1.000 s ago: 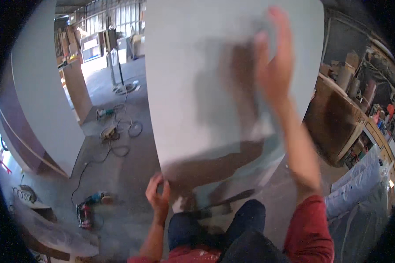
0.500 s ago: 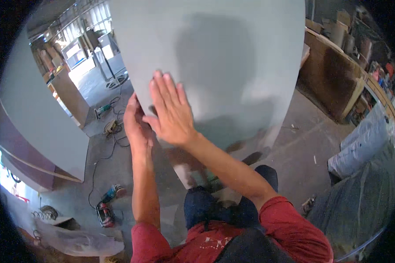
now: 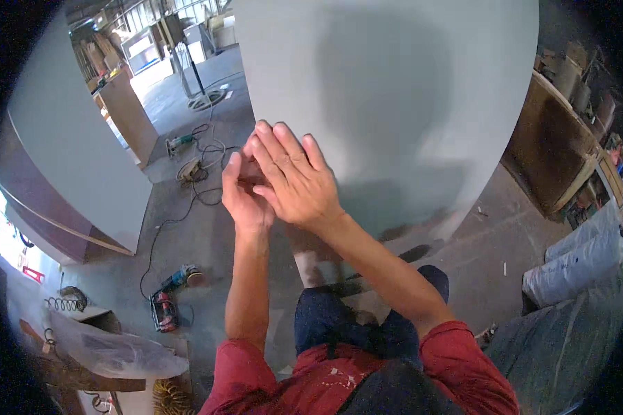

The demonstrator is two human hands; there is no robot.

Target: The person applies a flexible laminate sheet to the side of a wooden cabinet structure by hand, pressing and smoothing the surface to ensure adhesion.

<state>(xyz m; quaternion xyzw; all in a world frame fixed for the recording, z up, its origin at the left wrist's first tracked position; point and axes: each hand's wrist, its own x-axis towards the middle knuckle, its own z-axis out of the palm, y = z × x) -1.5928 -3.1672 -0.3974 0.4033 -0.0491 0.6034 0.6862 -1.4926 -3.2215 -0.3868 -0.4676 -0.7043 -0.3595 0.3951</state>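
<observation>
A large, smooth, light grey panel (image 3: 387, 90) stands upright before me, with my shadow across its face. Near its left edge, my right hand (image 3: 299, 181) is held flat, its fingers stretched upward; whether the palm touches the surface I cannot tell. My left hand (image 3: 248, 204) is cupped beside that same edge, palm turned toward me and thumb apart. The other left fingers are partly hidden behind the right hand. Nothing is visible in either hand.
On the floor to the left lie a teal power tool (image 3: 180, 275), a red and black power tool (image 3: 164, 311), a green tool (image 3: 180, 144) and trailing cords. Another grey panel (image 3: 83, 138) stands at left. Plastic-wrapped rolls (image 3: 574, 270) and a brown board (image 3: 550, 149) are at right.
The panel and both hands sit farther right in the picture as the view shifts. My left thumb and fingers have spread, and the hands overlap more.
</observation>
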